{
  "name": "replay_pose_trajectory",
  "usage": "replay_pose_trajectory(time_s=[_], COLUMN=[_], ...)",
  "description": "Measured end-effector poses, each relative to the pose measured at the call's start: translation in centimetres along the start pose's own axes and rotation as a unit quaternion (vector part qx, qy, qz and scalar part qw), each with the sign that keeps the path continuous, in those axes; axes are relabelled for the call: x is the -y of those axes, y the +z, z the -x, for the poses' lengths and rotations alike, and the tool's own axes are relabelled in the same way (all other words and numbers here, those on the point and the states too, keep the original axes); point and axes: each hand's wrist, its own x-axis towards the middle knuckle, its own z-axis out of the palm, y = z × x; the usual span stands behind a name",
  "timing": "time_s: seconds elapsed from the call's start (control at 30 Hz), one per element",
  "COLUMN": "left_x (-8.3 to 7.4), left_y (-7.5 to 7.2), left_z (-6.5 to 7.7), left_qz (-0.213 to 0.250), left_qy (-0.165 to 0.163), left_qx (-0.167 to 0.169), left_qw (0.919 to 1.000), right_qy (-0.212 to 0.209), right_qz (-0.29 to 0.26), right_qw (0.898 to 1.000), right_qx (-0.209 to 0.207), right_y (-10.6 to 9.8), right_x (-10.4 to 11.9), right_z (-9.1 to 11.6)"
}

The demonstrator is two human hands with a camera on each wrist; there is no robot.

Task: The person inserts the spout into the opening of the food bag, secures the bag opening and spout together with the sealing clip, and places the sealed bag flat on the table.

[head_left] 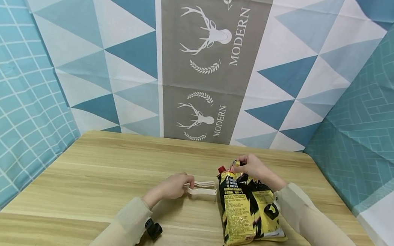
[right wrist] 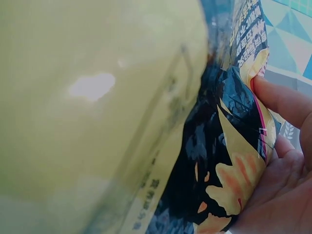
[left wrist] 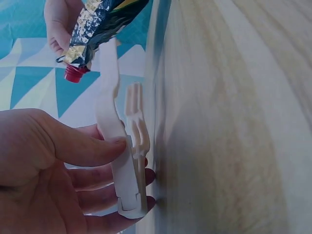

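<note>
My left hand [head_left: 176, 185] pinches a white plastic fork [head_left: 204, 184] and a second white utensil with a flat blade-like end [head_left: 202, 191] at their handle ends, low over the table. In the left wrist view the thumb presses across the flat utensil [left wrist: 111, 105], with the fork [left wrist: 136, 114] beside it. My right hand [head_left: 253, 167] grips the top edge of a black and yellow snack bag [head_left: 239, 212]. That bag leans upright, its printed back facing me. A red cap [head_left: 221, 169] shows at its upper left corner, close to the utensil tips.
The wooden table [head_left: 113, 163] runs back to a patterned cloth wall [head_left: 129, 58]. Blue tiled cloth [head_left: 16, 89] hangs at the left and teal cloth [head_left: 370, 111] at the right. A white object [head_left: 388, 213] stands by the right table edge.
</note>
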Motion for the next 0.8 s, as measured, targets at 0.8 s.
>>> replay_pose_trajectory(time_s=[0.8], left_x=[-1.3], left_y=[0.3], left_z=[-1.5], left_qz=[0.102], left_qy=[0.006], left_qx=[-0.029], left_qw=[0.9944], right_qy=[-0.032], right_qz=[0.007], right_qw=[0.999], right_qx=[-0.007], right_y=[0.4], right_x=[0.4], right_z=[-0.1])
